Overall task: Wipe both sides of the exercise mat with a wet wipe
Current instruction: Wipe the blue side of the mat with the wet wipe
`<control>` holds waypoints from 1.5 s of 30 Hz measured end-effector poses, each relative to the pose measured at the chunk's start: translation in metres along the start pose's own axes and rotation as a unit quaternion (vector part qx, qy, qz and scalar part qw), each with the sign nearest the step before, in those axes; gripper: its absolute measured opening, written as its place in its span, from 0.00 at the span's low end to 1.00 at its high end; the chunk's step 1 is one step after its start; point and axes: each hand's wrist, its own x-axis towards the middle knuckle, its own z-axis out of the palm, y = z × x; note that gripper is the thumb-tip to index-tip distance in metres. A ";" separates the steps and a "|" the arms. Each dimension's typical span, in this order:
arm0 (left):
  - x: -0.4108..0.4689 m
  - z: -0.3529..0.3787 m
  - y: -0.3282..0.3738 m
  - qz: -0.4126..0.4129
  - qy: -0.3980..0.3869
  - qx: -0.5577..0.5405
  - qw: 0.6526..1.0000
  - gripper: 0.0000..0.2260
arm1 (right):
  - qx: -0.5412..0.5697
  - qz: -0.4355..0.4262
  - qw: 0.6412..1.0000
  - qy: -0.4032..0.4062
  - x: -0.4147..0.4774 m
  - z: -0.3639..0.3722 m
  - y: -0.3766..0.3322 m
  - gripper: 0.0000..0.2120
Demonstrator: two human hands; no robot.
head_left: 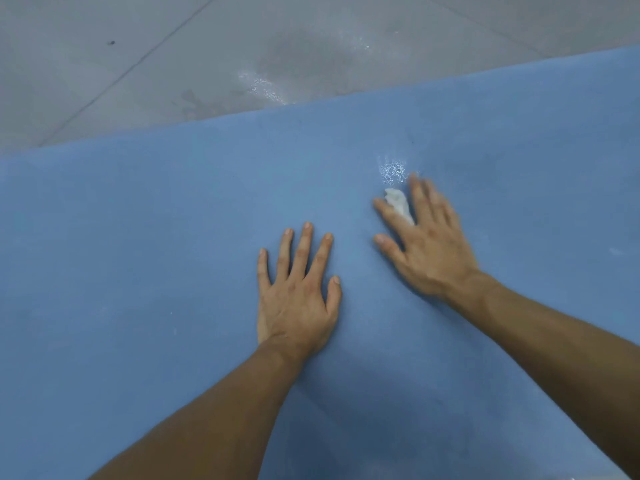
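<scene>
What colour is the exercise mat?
The mat is plain blue, seen in the head view.

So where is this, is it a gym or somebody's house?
Hard to say for sure: somewhere indoors, maybe a gym or workout room. A big blue mat lies on a grey tiled floor, with a shiny wet patch beside it.
</scene>
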 end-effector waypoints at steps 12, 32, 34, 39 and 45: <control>0.000 -0.002 -0.001 -0.002 -0.007 -0.003 1.000 0.29 | 0.003 0.008 0.999 -0.037 -0.008 -0.002 -0.005 0.39; 0.001 0.001 -0.001 0.004 -0.002 -0.001 1.000 0.29 | 0.004 -0.062 0.998 -0.020 0.027 0.007 -0.043 0.45; 0.001 0.001 -0.002 0.005 0.001 0.000 1.000 0.29 | -0.006 -0.078 0.996 -0.033 0.028 0.006 -0.042 0.43; 0.001 0.002 -0.002 0.004 0.016 -0.003 1.000 0.29 | 0.013 0.044 0.999 -0.014 0.053 -0.011 0.010 0.44; 0.001 0.003 -0.003 0.006 0.011 0.000 1.000 0.29 | 0.021 0.187 0.982 -0.019 0.078 -0.030 0.072 0.41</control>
